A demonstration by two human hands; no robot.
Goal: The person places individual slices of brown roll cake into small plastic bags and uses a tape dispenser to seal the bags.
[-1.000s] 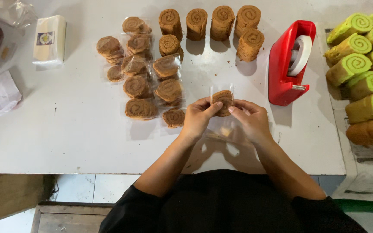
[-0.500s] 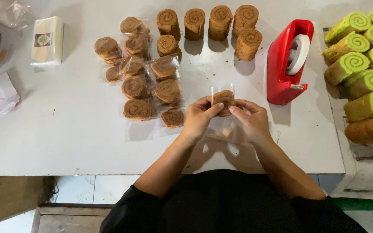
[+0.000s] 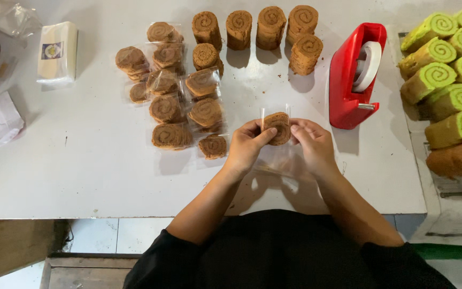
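While both hands work close together over the white desk (image 3: 81,171), the head view shows them pinching one brown cake slice (image 3: 278,127) inside a clear plastic bag (image 3: 282,158). The left hand (image 3: 247,147) closes its thumb and fingers on the slice's left edge; the right hand (image 3: 312,144) grips the right edge, so the slice stands upright between them, just above the desk. Against the picture of a second ago, little has shifted: the slice sits at the same spot and the grip looks a touch tighter, so the bagging seems to be at the same stage.

Spiral swirls mark the slice, spongy and crumbly in look, while the bag is thin, glossy and creased. Left of the hands lies a heap of bagged slices (image 3: 177,101); behind stand bare brown rolls (image 3: 271,27). A red tape dispenser (image 3: 355,75), smooth and hard, stands to the right, with green rolls (image 3: 450,69) beyond it.
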